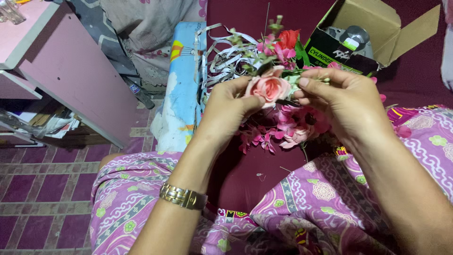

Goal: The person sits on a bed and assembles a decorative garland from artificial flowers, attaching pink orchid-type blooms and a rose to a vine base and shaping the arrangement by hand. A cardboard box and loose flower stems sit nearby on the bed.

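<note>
A pale pink artificial rose [269, 87] is held between both hands over my lap. My left hand [227, 107], with a gold watch [183, 196] on its wrist, grips the rose's left side. My right hand [343, 101] pinches its right side and green leaf with thumb and fingers. Behind the rose lies a heap of artificial flowers: a red rose [288, 38] at the back and bright pink blossoms [292, 126] below the hands. The rose's stem is hidden by my fingers.
An open cardboard box [373, 28] holding a metal part stands at the back right on the maroon surface [250, 174]. A tangle of white ribbon [222, 56] lies by the flowers. A pink cabinet [71, 66] stands left, on the tiled floor [42, 189].
</note>
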